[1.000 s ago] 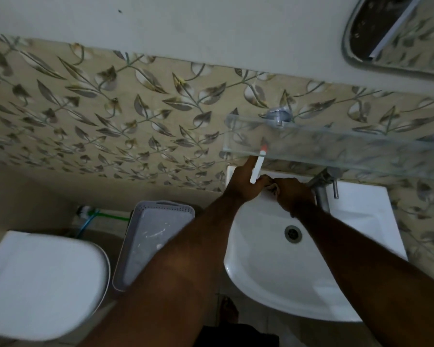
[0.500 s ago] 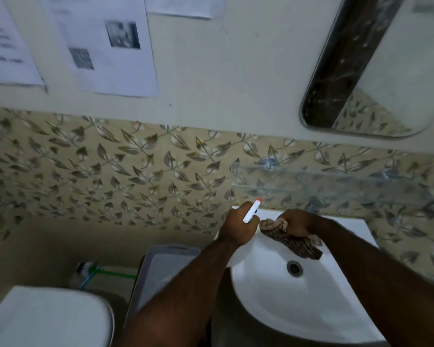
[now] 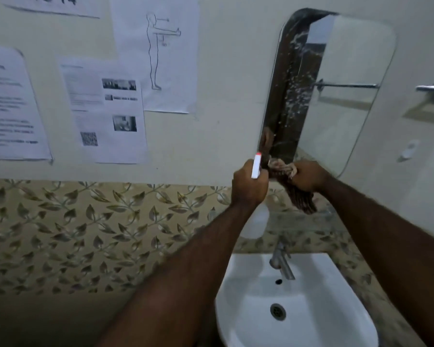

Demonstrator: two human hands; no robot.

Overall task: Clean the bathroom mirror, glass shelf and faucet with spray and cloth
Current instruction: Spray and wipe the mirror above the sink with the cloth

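The mirror (image 3: pixel 336 91) hangs above the sink (image 3: pixel 296 321), its left side speckled with spray droplets. You seem to be on the mirror step, with the glass sprayed but not yet wiped. The glass shelf (image 3: pixel 301 222) beneath your hands is faint, and the faucet (image 3: pixel 282 261) stands below it. Your right grip (image 3: pixel 308 176) curls around the bunched brown cloth (image 3: pixel 300 199) at the mirror's lower edge. Your left grip (image 3: pixel 248 186) wraps the spray bottle (image 3: pixel 255 169), nozzle up. The next move likely calls for lifting the cloth onto the wet patch. The bottle's body is mostly hidden.
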